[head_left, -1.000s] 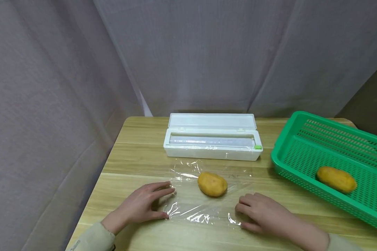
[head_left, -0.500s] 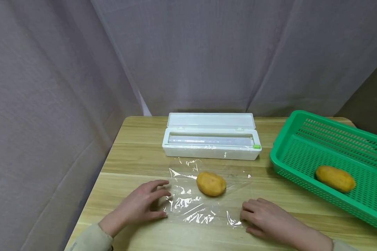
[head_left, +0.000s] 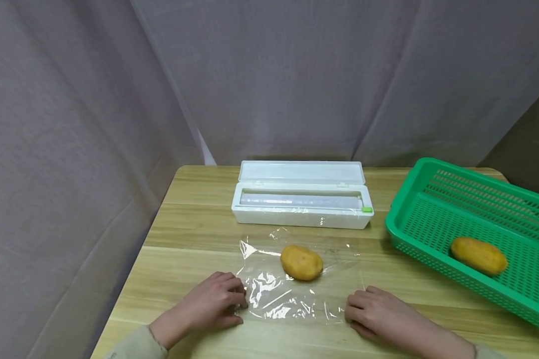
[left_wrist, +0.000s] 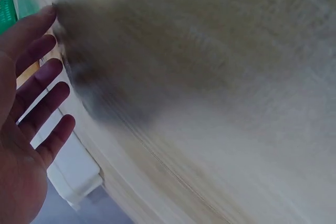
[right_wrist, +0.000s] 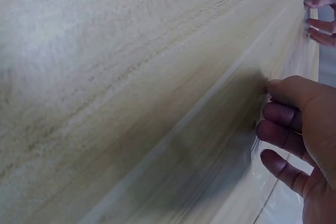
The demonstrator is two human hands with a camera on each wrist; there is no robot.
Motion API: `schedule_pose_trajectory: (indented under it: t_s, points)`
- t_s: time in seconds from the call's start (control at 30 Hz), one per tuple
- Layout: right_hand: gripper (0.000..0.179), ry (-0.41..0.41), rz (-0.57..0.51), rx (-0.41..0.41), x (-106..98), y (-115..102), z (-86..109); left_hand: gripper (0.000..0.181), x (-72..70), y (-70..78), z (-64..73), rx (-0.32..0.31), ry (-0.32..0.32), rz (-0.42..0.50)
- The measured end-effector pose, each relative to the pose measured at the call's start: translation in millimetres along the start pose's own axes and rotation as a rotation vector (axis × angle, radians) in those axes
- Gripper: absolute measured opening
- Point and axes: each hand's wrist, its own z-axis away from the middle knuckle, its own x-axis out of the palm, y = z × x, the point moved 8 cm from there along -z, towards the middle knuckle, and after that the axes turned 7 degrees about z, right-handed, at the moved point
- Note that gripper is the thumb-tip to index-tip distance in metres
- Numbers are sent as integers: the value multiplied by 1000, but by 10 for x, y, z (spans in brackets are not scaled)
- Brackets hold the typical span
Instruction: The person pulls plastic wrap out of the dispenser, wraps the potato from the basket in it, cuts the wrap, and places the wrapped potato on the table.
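White glare flecks the film [head_left: 269, 294]; soft shadows [left_wrist: 110, 61] darken both wrist views.

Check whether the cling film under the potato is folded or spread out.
Spread out: the cling film lies wrinkled but open between left hand and right hand, beneath the potato.

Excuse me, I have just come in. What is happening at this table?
A person is handling a sheet of clear cling film spread on the wooden table. The left hand is at its near left corner and the right hand at its near right corner; whether the right one pinches it is unclear. A potato rests on the sheet, unwrapped. Beyond stands an open white dispenser; to the right, another potato lies in a green basket.
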Motion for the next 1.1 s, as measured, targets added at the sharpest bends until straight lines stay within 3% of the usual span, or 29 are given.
schedule_pose_trajectory:
  t_s: [0.23,0.53,0.77,0.93,1.1]
  points:
    - [25,-13,-63,48,-15,33,41,15,-16,35,40,40,80,8]
    - [31,56,-116,99,-139,83,36,26,-12,11,83,25,74,7]
    - [31,34,-152,123,-146,122,37,12,-12,46,77,53,116,-30]
    - [32,27,-161,128,-135,134,43,12,1,61,68,78,140,-74]
    - [31,23,-178,136,-133,150,42,15,-45,36,59,65,190,-37]
